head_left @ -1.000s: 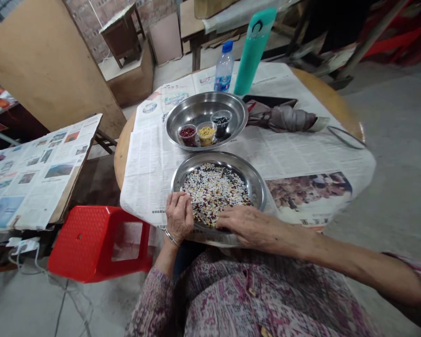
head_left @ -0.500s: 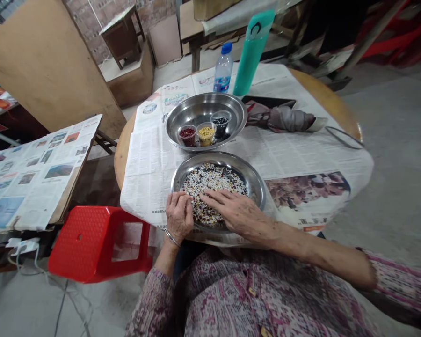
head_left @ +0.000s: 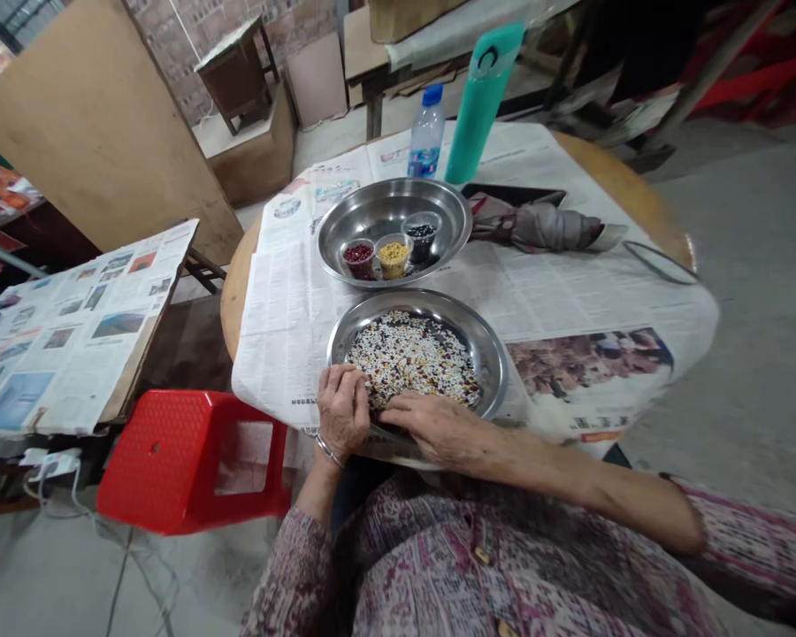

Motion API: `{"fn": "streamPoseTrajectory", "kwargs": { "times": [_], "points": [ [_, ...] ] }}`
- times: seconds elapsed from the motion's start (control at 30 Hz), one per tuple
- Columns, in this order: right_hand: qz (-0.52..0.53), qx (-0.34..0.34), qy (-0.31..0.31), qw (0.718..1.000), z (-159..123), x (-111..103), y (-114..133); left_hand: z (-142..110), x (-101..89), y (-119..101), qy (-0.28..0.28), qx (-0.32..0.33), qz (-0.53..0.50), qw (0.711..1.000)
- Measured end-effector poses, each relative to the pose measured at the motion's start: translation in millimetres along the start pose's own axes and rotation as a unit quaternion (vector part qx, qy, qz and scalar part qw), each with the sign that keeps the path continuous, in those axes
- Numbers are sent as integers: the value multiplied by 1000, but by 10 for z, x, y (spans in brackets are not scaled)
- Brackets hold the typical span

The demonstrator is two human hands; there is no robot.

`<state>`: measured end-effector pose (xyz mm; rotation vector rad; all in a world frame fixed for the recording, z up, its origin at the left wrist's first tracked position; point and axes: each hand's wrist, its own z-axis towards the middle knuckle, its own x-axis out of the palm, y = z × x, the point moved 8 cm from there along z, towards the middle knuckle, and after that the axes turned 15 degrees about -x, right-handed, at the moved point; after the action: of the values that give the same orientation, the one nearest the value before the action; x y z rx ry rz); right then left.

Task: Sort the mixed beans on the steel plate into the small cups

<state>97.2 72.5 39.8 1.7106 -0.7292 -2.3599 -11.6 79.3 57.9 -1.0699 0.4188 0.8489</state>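
Note:
A round steel tray (head_left: pixel 494 341) on the near side of the table holds a loose spread of mixed beans and grains (head_left: pixel 404 354), white, yellow, dark red and black. My left hand (head_left: pixel 343 407) is at its left rim with the fingers curled inward; what they hold, if anything, is hidden. Low in the tray, my right hand (head_left: pixel 438 427) lies palm down with its fingers stretched left into the beans near the front rim. Behind stands a second steel basin (head_left: pixel 345 212) with clear cups of red beans (head_left: pixel 358 258), yellow beans (head_left: pixel 393 255) and black beans (head_left: pixel 421 234).
Newspaper (head_left: pixel 271 318) covers the table. A water bottle (head_left: pixel 426 133), a teal flask (head_left: pixel 481 106) and a folded umbrella (head_left: pixel 544 226) stand or lie beyond the basin. A red stool (head_left: pixel 165 451) is on the left, beside another paper-covered table (head_left: pixel 93 327).
My right hand has drawn back from the middle of the beans toward the front rim, its fingers now lower. My left hand stays at the left rim. The view has shifted slightly.

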Motion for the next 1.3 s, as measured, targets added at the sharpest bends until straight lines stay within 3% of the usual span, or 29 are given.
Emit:
{"fn": "streamPoseTrajectory", "kwargs": {
  "times": [0.2, 0.47, 0.57, 0.67, 0.8, 1.0, 1.13, 1.3],
  "points": [
    [-152, 70, -3, 986, 6, -53, -225, -12, 12, 11, 0, 1, 10, 1000],
    [-214, 136, -44, 966, -44, -319, -624, -7, -12, -14, -7, -3, 4, 1000],
    [-205, 115, -65, 970, -13, -290, -587, -14, -7, -12, -4, -8, 8, 1000],
    [-182, 51, -84, 978, 27, -187, -440, -22, 3, -3, 1, -12, 16, 1000],
    [-170, -10, -66, 983, 4, -128, -365, -24, -6, 0, 0, -13, 14, 1000],
    [-236, 54, -101, 965, -179, -458, -559, -26, -11, -10, 1, -6, 8, 1000],
    [-230, 76, -116, 963, -337, -531, -618, -18, -23, -40, 0, 2, 19, 1000],
    [-217, 93, -158, 959, -561, -542, -633, 37, 31, -96, 78, -15, 96, 992]
  ]
}}
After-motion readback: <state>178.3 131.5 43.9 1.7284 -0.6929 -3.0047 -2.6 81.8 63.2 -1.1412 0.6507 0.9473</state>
